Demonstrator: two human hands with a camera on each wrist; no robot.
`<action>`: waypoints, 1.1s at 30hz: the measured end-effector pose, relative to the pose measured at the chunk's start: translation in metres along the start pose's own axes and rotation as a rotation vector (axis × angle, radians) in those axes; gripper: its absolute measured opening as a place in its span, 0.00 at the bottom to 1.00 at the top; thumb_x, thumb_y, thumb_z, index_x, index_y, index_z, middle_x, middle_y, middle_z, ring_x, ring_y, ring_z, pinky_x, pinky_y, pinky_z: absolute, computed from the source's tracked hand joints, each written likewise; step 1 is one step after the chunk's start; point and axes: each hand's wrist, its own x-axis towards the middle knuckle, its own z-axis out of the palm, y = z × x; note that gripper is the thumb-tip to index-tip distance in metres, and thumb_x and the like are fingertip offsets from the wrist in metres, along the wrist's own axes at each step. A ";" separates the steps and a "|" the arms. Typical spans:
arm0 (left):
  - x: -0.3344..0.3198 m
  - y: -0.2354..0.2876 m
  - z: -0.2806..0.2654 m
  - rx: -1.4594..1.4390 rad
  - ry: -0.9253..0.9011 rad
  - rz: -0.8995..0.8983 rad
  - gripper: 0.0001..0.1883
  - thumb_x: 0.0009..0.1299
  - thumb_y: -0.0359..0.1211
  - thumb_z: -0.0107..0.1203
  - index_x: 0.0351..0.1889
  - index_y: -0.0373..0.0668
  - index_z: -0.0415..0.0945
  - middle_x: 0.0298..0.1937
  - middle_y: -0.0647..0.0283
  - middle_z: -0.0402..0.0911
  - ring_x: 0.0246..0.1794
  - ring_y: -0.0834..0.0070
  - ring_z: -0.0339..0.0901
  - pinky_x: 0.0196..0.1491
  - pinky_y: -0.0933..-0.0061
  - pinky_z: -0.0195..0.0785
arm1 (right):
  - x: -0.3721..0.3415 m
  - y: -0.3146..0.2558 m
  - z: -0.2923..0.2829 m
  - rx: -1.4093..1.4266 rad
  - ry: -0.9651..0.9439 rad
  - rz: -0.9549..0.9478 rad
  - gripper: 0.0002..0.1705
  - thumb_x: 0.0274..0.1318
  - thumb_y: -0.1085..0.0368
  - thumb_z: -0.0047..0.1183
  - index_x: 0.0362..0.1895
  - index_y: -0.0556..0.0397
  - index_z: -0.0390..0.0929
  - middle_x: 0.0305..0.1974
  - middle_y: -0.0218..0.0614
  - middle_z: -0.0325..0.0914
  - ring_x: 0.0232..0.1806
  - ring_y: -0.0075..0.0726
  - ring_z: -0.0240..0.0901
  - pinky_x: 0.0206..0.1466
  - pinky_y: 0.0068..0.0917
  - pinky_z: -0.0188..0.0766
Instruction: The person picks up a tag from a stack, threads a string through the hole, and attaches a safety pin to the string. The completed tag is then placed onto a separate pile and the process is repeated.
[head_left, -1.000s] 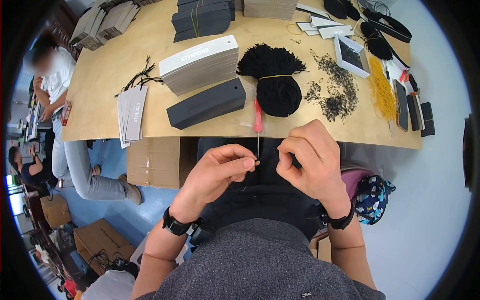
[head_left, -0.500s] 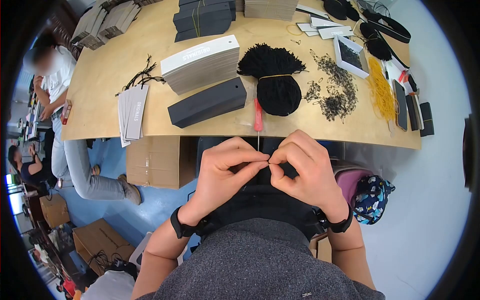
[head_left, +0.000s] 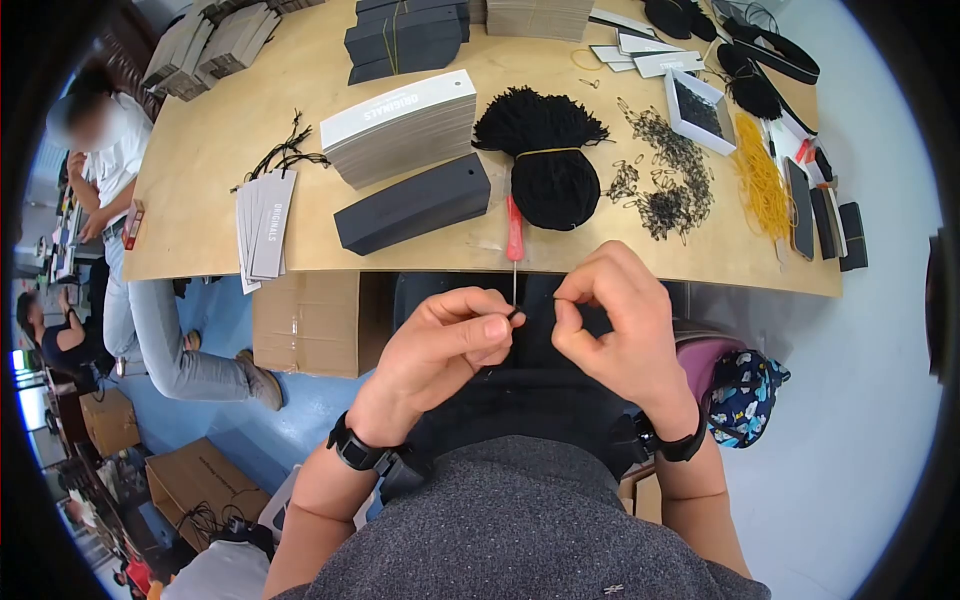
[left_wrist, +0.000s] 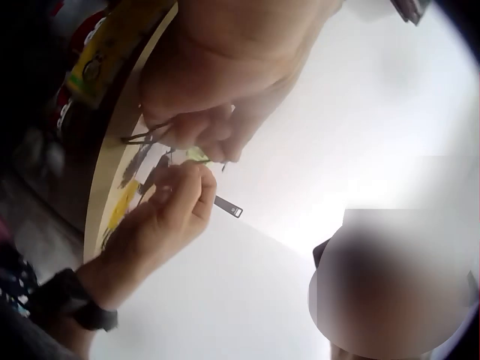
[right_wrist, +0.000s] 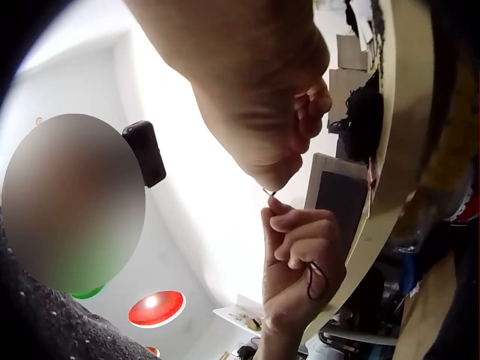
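My left hand (head_left: pixel 440 340) pinches a small dark bit of black cord (head_left: pixel 516 312) between thumb and forefinger, just below the table edge. A loop of that cord (right_wrist: pixel 316 282) hangs out by the palm in the right wrist view. Facing it, a short gap away, my right hand (head_left: pixel 622 325) has its fingers curled, with thumb and forefinger tips close together. I cannot tell whether those tips hold anything. Behind the hands, an awl with a red handle (head_left: pixel 515 235) lies with its metal shaft over the edge.
On the table are a bundle of black cords (head_left: pixel 555 185), scattered small pins (head_left: pixel 665 185) and yellow rubber bands (head_left: pixel 765 190). Stacks of white tags (head_left: pixel 400 120) and dark tags (head_left: pixel 412 205) stand left of centre. Corded tags (head_left: pixel 265 225) overhang the edge. A person (head_left: pixel 110 150) stands at left.
Half a second ago the fingertips of both hands met; now they have drawn apart sideways, much as they stood one second ago. The things on the table have not moved.
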 end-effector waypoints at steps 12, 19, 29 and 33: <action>0.006 -0.007 0.016 1.535 0.151 0.706 0.07 0.62 0.21 0.66 0.37 0.36 0.86 0.35 0.63 0.81 0.35 0.76 0.78 0.37 0.76 0.70 | -0.007 -0.008 0.004 -0.044 -0.116 -0.001 0.12 0.40 0.75 0.63 0.28 0.54 0.72 0.28 0.36 0.69 0.29 0.45 0.71 0.31 0.36 0.71; 0.007 -0.003 0.011 0.899 0.149 0.409 0.06 0.69 0.26 0.62 0.42 0.34 0.82 0.38 0.64 0.82 0.37 0.79 0.77 0.43 0.78 0.71 | -0.005 -0.008 0.000 0.113 -0.124 0.142 0.10 0.51 0.67 0.66 0.31 0.55 0.75 0.28 0.37 0.71 0.29 0.43 0.73 0.30 0.36 0.69; 0.001 0.005 0.013 0.768 0.247 0.148 0.09 0.73 0.31 0.60 0.45 0.35 0.83 0.38 0.65 0.86 0.34 0.85 0.76 0.38 0.82 0.69 | -0.002 -0.018 -0.006 0.086 -0.215 0.161 0.08 0.51 0.68 0.65 0.34 0.52 0.78 0.31 0.36 0.72 0.31 0.42 0.73 0.31 0.33 0.68; 0.000 0.010 0.013 0.779 0.191 0.034 0.11 0.74 0.34 0.59 0.45 0.34 0.83 0.36 0.64 0.86 0.35 0.84 0.76 0.39 0.82 0.69 | 0.006 -0.009 -0.006 -0.050 -0.148 -0.161 0.11 0.49 0.70 0.65 0.39 0.50 0.81 0.34 0.34 0.72 0.35 0.40 0.73 0.37 0.34 0.69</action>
